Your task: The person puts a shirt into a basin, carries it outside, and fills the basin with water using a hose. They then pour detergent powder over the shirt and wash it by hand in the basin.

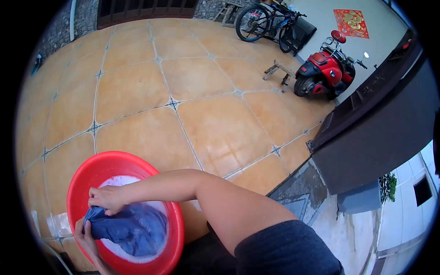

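A red plastic basin (175,229) stands on the tiled floor close to me. Inside it, a wet blue garment (142,228) is spread through white suds (120,180), partly under the water. My right hand (108,198) reaches in from the right, its fingers closed on a bunched part of the cloth near the basin's left side. Just below, at the left rim, my left hand (85,237) pinches the garment's edge. The two hands are close together, and the cloth stretches from them toward the middle of the basin. Which kind of garment it is, I cannot tell.
A red scooter (325,68) and a bicycle (270,25) stand by the far right wall. Near the scooter is a small wooden stool (279,71). A dark door (362,103) and a step edge lie to my right. A hose (57,256) runs at lower left.
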